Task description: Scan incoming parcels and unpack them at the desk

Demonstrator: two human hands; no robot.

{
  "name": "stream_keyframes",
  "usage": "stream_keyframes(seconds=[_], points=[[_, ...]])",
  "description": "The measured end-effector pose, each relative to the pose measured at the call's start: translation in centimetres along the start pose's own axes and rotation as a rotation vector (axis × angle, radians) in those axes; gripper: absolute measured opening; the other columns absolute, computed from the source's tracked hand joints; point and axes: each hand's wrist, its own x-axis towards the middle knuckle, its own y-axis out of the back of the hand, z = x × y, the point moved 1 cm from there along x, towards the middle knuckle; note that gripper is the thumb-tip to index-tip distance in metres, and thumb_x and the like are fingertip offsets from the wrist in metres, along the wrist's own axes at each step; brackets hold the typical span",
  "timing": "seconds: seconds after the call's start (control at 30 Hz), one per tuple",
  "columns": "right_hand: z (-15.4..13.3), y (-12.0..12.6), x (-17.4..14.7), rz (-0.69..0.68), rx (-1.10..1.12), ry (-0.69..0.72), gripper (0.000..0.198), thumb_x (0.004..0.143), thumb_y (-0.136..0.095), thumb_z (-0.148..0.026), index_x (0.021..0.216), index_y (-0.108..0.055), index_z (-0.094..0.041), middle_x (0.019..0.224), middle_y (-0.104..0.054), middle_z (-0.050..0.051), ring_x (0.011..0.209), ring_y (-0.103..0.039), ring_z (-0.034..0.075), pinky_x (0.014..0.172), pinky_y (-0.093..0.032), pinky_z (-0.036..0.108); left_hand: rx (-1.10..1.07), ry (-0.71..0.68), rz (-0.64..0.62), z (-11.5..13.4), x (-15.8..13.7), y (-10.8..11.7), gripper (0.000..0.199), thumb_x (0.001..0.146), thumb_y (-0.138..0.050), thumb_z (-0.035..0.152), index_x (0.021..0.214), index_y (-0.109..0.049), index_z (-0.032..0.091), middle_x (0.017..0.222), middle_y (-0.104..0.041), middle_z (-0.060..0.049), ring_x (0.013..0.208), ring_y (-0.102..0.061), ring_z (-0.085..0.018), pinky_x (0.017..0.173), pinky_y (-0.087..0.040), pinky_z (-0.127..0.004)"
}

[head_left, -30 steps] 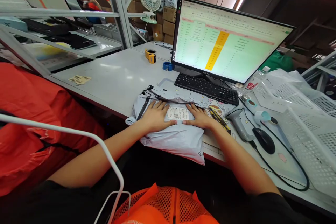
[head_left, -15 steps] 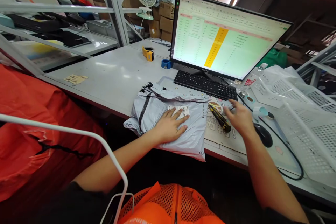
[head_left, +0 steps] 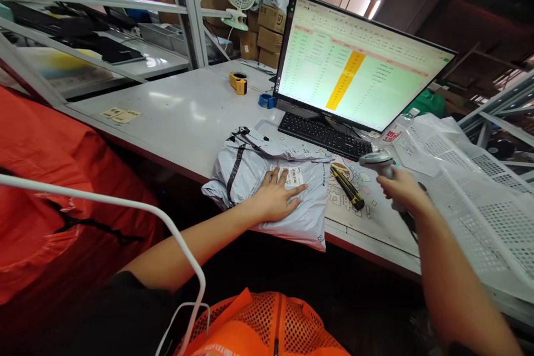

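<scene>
A grey plastic mailer bag (head_left: 300,217) with a black stripe lies at the table's front edge, partly overhanging it. My left hand (head_left: 275,198) rests flat on the bag, fingers spread, beside a white barcode label (head_left: 295,177) that it partly covers. My right hand (head_left: 403,192) is wrapped round the handle of a grey barcode scanner (head_left: 376,160), held above the right side of the desk mat with its head toward the left. Between the bag and the scanner lies a yellow-and-black box cutter (head_left: 347,187) on the printed desk mat (head_left: 334,211).
Behind the bag stand a black keyboard (head_left: 323,136) and a monitor (head_left: 359,67) showing a spreadsheet. White perforated baskets (head_left: 479,222) fill the right side. Yellow (head_left: 238,83) and blue tape rolls (head_left: 267,101) sit farther back. A white metal tube (head_left: 125,197) crosses the lower left.
My right hand has taken hold of the barcode scanner and lifted it off the right side of the desk. My left hand stays on the bag. The view has shifted slightly.
</scene>
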Motion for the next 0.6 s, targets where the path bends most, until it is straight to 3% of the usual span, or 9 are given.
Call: stream_keyframes(seconds=[0.1,0.17,0.27,0.37,0.47,0.6], points=[[-3.8,4.5,-2.8,-0.192,0.082,0.221,0.037,0.088,-0.069,-0.053,0.097,-0.069,-0.017,0.061,-0.063,0.002,0.05,-0.059,0.017,0.046,-0.043,0.027,-0.017,-0.009,0.019,-0.2,0.1,-0.2,0.056,0.107,-0.046,0.056,0.162,-0.041,0.047,0.178,-0.021,-0.009,0.161,-0.017,-0.052,0.126,-0.012,-0.07],[-7.1,5.8,-4.4,-0.331,0.068,0.343,0.039,0.084,-0.075,-0.056,0.096,-0.071,-0.019,0.058,-0.061,0.0,0.047,-0.055,0.015,0.042,-0.038,0.025,-0.031,-0.005,0.018,-0.3,0.1,-0.3,0.057,0.107,-0.047,0.056,0.162,-0.04,0.048,0.179,-0.018,-0.008,0.162,-0.015,-0.052,0.126,-0.011,-0.07],[-11.7,5.3,-5.4,-0.44,-0.024,0.454,0.029,0.081,-0.078,-0.047,0.09,-0.073,-0.02,0.056,-0.057,-0.002,0.044,-0.05,0.012,0.039,-0.032,0.024,-0.046,0.008,0.005,-0.3,0.2,-0.3,0.056,0.108,-0.046,0.056,0.163,-0.039,0.049,0.18,-0.014,-0.007,0.163,-0.01,-0.052,0.126,-0.01,-0.07],[-14.3,3.8,-5.1,-0.437,-0.122,0.514,0.02,0.081,-0.078,-0.04,0.085,-0.072,-0.021,0.058,-0.058,-0.002,0.044,-0.048,0.011,0.041,-0.032,0.024,-0.043,0.009,0.017,-0.2,0.0,-0.3,0.056,0.108,-0.047,0.055,0.163,-0.039,0.05,0.18,-0.013,-0.006,0.163,-0.008,-0.052,0.127,-0.01,-0.07],[-13.8,3.0,-4.5,-0.36,-0.106,0.555,0.019,0.083,-0.074,-0.039,0.089,-0.074,-0.021,0.069,-0.066,0.0,0.051,-0.055,0.013,0.046,-0.036,0.025,-0.038,0.004,0.045,-0.2,-0.2,-0.3,0.055,0.107,-0.048,0.054,0.162,-0.041,0.05,0.18,-0.013,-0.007,0.162,-0.008,-0.052,0.127,-0.011,-0.071],[-8.9,1.9,-3.5,-0.094,-0.078,0.511,0.026,0.091,-0.066,-0.045,0.093,-0.073,-0.02,0.085,-0.074,0.005,0.071,-0.066,0.019,0.059,-0.043,0.027,-0.037,0.006,0.064,-0.2,-0.6,-0.3,0.054,0.108,-0.048,0.053,0.162,-0.042,0.048,0.179,-0.016,-0.01,0.162,-0.01,-0.052,0.128,-0.013,-0.068]])
